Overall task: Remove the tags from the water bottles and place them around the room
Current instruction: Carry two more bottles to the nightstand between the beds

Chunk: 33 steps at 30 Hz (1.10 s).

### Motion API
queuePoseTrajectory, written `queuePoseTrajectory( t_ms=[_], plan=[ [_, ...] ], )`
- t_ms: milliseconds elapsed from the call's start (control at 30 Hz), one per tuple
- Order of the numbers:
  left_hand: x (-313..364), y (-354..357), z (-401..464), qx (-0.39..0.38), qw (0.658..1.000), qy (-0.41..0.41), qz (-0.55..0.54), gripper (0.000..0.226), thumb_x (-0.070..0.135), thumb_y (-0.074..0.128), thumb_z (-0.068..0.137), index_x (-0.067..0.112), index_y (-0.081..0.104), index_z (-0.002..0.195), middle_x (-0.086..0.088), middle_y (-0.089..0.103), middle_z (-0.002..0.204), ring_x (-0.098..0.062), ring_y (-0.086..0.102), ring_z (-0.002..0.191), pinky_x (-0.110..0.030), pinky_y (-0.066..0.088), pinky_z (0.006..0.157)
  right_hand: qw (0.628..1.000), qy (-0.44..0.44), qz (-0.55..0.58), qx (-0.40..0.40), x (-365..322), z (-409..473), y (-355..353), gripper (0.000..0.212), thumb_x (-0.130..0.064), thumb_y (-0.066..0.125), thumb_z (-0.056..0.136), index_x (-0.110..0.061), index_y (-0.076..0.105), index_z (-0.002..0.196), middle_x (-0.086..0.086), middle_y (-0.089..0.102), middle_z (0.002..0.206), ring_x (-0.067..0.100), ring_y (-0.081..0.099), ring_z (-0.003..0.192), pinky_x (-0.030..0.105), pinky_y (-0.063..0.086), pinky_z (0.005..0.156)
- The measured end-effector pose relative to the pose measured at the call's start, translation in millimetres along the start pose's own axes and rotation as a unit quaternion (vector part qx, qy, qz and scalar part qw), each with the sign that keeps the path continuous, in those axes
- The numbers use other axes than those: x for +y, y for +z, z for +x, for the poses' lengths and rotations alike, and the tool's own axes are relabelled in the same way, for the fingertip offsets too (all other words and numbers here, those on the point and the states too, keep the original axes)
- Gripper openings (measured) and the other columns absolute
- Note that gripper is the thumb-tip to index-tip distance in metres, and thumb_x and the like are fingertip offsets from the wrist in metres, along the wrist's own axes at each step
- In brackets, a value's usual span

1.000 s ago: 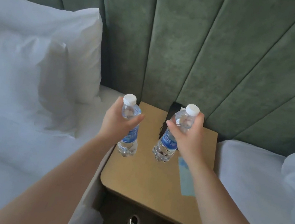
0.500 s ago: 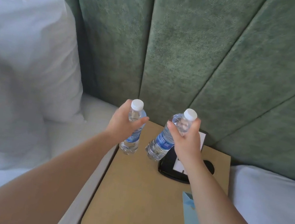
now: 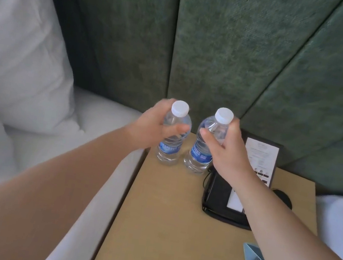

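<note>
Left hand (image 3: 153, 124) grips left bottle (image 3: 172, 139), right hand (image 3: 228, 153) grips right bottle (image 3: 204, 149), fingers curled round each. Both bottles upright, side by side at nightstand (image 3: 160, 230) back-left corner, beside black phone (image 3: 220, 197).

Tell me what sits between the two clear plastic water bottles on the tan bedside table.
Nothing: in the head view only a narrow strip of bare tan bedside table separates the left bottle from the right bottle.
</note>
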<state>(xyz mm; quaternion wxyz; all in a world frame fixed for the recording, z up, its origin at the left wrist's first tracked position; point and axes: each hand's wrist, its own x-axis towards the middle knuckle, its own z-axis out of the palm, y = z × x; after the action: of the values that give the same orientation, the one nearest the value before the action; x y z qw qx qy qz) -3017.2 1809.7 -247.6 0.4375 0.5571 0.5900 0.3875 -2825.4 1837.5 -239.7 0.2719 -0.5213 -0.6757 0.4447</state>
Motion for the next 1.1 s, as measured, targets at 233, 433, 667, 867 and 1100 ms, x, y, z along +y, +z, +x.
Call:
queuePoseTrajectory(
  t_ms=[233,433,667,867,1100],
  plan=[
    [-2.0,-20.2,-9.6,-0.030,0.999,-0.023,-0.030,0.061,0.013,0.078,0.077,0.031,0.054,0.130,0.003,0.054,0.122,-0.001,0.057,0.109,-0.019,0.050,0.087,0.999,-0.018,-0.028,0.003,10.6,-10.2,-3.2,0.056,-0.036,0.065,0.086,-0.022,0.037,0.133,0.004,0.052,0.129,0.018,0.050,0.119,0.041,0.042,0.101],
    [-1.1,-27.5,-19.9,-0.019,0.996,-0.029,-0.078,0.030,-0.001,0.065,0.086,0.014,0.051,0.108,0.000,0.065,0.116,-0.011,0.060,0.112,-0.033,0.048,0.096,0.997,-0.025,-0.054,-0.055,12.2,-18.1,-15.9,0.046,-0.037,0.058,0.090,-0.034,0.043,0.133,-0.009,0.057,0.126,0.007,0.053,0.116,0.029,0.041,0.095],
    [5.6,-11.2,-14.5,0.055,0.996,-0.066,-0.010,0.045,0.045,0.076,0.073,0.030,0.060,0.113,-0.012,0.055,0.126,-0.019,0.058,0.113,-0.043,0.049,0.098,0.997,-0.011,-0.077,-0.005,8.6,-16.4,-19.5,0.050,-0.046,0.072,0.078,-0.027,0.046,0.116,-0.016,0.061,0.105,0.007,0.061,0.099,0.021,0.044,0.075],
    [4.9,-4.2,-5.8,0.109,0.992,-0.038,-0.046,0.038,0.018,0.077,0.080,0.028,0.058,0.111,-0.001,0.068,0.109,-0.015,0.065,0.101,-0.034,0.052,0.089,0.992,-0.004,-0.113,0.052,5.8,-8.0,-12.1,0.063,-0.057,0.076,0.067,-0.019,0.041,0.103,-0.006,0.056,0.097,0.015,0.055,0.091,0.019,0.036,0.063],
    [4.3,2.2,0.5,0.112,0.993,-0.036,0.014,0.036,0.032,0.076,0.079,0.031,0.058,0.111,0.014,0.067,0.100,0.001,0.063,0.093,-0.019,0.050,0.078,0.997,0.004,-0.024,-0.076,8.8,-3.5,-24.0,0.052,-0.042,0.068,0.082,-0.041,0.046,0.129,-0.025,0.060,0.115,-0.006,0.058,0.104,0.016,0.043,0.085]
  ],
)
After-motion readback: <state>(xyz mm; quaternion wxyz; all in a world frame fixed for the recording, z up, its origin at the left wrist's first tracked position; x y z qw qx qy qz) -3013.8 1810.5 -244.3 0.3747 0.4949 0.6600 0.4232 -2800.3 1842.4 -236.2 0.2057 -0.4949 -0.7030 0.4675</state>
